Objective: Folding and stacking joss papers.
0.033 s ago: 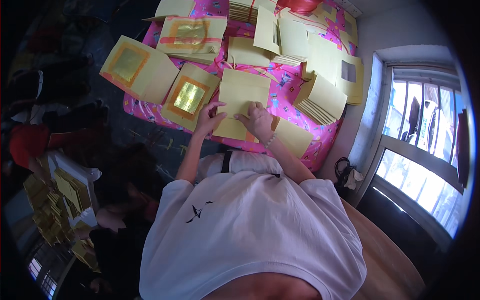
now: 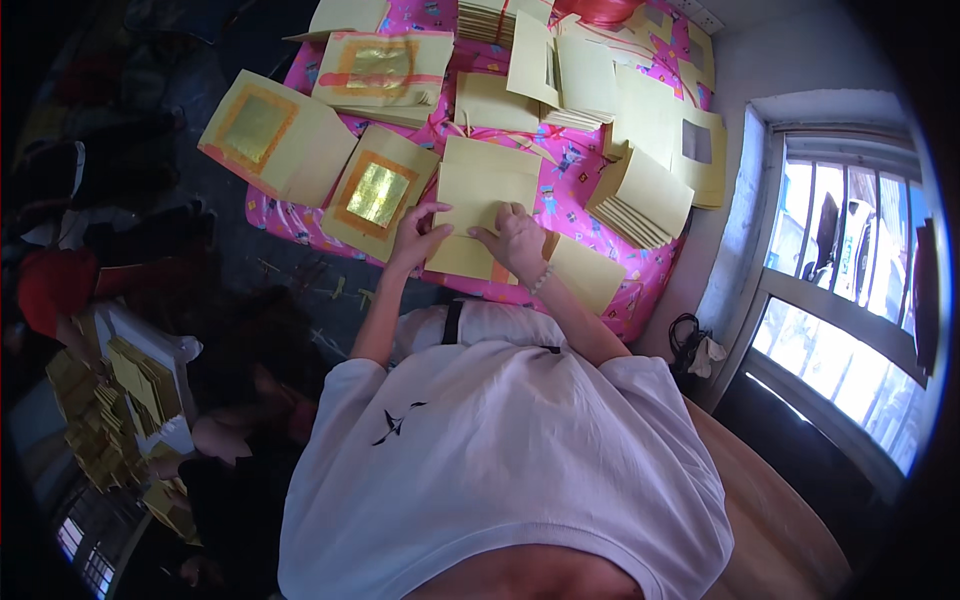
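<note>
Between my hands lies a pale yellow paper sheet (image 2: 487,180) with a crease or edge running across it, flat on the pink patterned cloth. My left hand (image 2: 417,238) is at the paper's left edge, thumb and fingers bent in a pinch on it. Over its right part, my right hand (image 2: 517,242) has curled fingers, with the thumb pointing left along the crease line; its fingertips are partly hidden. Left of the sheet is a yellow paper (image 2: 355,222) with a gold foil square framed in orange. Another yellow paper (image 2: 590,275) lies beside my right wrist.
Fanned yellow paper stacks (image 2: 640,200) and more foil-square papers (image 2: 290,165) spread over the pink cloth (image 2: 625,325). A red bundle (image 2: 605,10) is at the back. A barred window (image 2: 850,240) stands right. At lower left, a person in red sleeves (image 2: 60,290) is near piled yellow papers.
</note>
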The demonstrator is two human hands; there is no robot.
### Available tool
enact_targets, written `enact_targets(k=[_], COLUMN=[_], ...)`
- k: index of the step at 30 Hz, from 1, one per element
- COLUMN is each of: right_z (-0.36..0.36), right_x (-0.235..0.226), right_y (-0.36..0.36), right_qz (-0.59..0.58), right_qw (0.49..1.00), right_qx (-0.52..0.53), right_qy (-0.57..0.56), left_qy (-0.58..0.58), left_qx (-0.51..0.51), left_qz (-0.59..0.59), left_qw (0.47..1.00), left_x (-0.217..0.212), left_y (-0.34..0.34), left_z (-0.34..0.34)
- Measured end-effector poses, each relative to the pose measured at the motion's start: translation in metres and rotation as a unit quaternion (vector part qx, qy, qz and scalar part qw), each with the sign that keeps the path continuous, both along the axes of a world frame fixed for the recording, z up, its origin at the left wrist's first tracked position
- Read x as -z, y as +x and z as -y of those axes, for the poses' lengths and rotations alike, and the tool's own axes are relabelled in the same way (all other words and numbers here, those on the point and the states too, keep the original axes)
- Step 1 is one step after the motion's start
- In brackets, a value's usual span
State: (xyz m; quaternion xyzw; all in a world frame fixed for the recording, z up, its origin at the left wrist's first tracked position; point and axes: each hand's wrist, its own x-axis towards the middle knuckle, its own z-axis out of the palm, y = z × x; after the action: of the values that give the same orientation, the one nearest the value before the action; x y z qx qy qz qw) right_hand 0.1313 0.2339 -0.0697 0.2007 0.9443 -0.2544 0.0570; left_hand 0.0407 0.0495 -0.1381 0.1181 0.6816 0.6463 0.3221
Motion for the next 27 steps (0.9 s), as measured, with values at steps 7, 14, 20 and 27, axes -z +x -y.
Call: enact_targets(k=[7, 14, 20, 27], right_z=[0.003, 0.004, 0.007, -0.003], right_x=[0.001, 0.001, -0.012, 0.010], right_y=[0.000, 0.009, 0.008, 0.017], right_qz=[0.024, -0.054, 0.009, -0.102], right_qw=[1.000, 0.998, 0.990, 0.970], right_qx=[0.008, -0.015, -0.085, -0.134], right_qy=[0.011, 0.024, 0.108, 0.176], left_qy=[0.080, 0.084, 0.024, -0.152], left_qx=[0.039, 0.027, -0.042, -0.070], left_qz=[0.077, 0.092, 0.039, -0.107], left_qw=[0.993, 0.992, 0.998, 0.980], left_x=[0.004, 0.008, -0.017, -0.029], left_y=[-0.008, -0.008, -0.008, 0.000], left_z=[0.009, 0.012, 0.010, -0.009])
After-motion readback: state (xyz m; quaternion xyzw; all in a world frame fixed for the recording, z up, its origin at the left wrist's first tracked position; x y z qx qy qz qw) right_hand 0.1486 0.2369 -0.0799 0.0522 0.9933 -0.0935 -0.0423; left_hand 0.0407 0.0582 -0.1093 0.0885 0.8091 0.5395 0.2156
